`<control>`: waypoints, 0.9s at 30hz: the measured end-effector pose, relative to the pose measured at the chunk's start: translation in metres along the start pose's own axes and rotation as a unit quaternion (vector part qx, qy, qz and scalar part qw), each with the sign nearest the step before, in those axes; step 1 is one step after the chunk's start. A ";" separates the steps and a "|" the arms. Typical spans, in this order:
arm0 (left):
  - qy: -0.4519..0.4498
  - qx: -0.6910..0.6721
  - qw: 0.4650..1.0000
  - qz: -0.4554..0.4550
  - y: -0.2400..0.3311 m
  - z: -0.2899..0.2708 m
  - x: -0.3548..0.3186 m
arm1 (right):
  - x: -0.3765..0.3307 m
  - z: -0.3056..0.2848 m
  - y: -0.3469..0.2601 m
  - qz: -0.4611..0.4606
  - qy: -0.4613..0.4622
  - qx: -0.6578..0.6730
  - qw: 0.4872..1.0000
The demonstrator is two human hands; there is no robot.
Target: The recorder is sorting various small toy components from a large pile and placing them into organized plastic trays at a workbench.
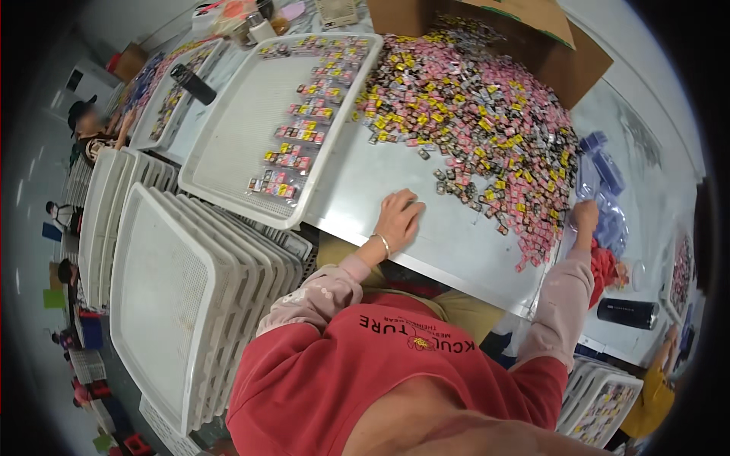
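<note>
My left hand [398, 221] rests on the bare metal tabletop [346, 182], its fingers loosely bent and slightly apart, with nothing visible in them. Off to the right, my right hand [584, 218] is closed at the near edge of a pile of clear bluish plastic trays [606, 171]; its fingertips are partly hidden. Between and beyond my hands spreads a large heap of small wrapped pieces [471, 114] in pink, black and yellow. Some of these pieces reach down close to my right wrist.
An open cardboard box [589, 64] stands behind the heap. At left, a white tray [228, 129] holds rows of filled clear packs [289, 157], above stacked white trays [163, 281]. A dark bottle [628, 313] lies near a red cloth [602, 273]. Other people [90, 125] work nearby.
</note>
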State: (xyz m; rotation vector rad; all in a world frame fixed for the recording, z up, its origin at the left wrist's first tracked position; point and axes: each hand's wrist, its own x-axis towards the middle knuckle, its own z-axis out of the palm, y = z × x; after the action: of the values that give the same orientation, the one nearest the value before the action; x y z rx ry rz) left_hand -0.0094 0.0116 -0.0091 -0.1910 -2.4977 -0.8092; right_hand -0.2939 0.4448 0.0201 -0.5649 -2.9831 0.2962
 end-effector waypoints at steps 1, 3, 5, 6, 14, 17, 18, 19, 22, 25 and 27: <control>-0.015 -0.007 1.000 -0.008 0.002 -0.001 0.001 | 0.007 0.003 0.009 0.003 -0.011 0.019 1.000; -0.005 -0.006 1.000 -0.008 -0.002 0.000 -0.001 | 0.014 0.002 0.013 -0.013 -0.048 0.037 0.998; 0.000 0.001 1.000 -0.006 -0.002 -0.002 -0.005 | 0.018 0.005 0.016 -0.028 -0.086 0.053 0.995; 0.000 0.005 1.000 -0.010 -0.001 -0.002 -0.005 | 0.018 0.011 0.017 -0.034 -0.051 0.071 0.996; 0.006 -0.018 1.000 0.015 -0.002 0.005 0.000 | 0.028 0.012 0.105 0.108 -0.110 0.562 0.813; 0.021 -0.020 0.999 -0.016 -0.021 0.004 -0.010 | -0.004 -0.024 0.036 -0.128 0.056 0.331 0.933; 0.035 -0.064 0.997 -0.008 -0.015 0.009 -0.005 | -0.010 -0.032 0.044 -0.183 0.059 0.411 0.891; 0.059 -0.079 0.995 -0.016 -0.020 0.004 -0.003 | -0.050 -0.037 -0.007 -0.248 0.070 0.390 0.884; 0.097 -0.247 0.951 -0.157 -0.028 -0.004 -0.009 | -0.197 -0.049 -0.125 -0.458 0.009 0.386 0.801; 0.178 -0.319 0.906 -0.215 -0.017 -0.008 -0.003 | -0.298 -0.003 -0.163 -0.540 -0.045 0.244 0.804; 0.154 -0.228 0.946 -0.173 -0.011 -0.024 -0.006 | -0.338 0.027 -0.172 -0.583 -0.065 0.178 0.790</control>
State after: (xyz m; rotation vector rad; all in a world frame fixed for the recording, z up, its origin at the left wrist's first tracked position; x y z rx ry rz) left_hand 0.0023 -0.0113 -0.0013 0.2139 -2.0410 -1.4391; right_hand -0.0448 0.1581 0.0111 1.3253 -2.6162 0.7138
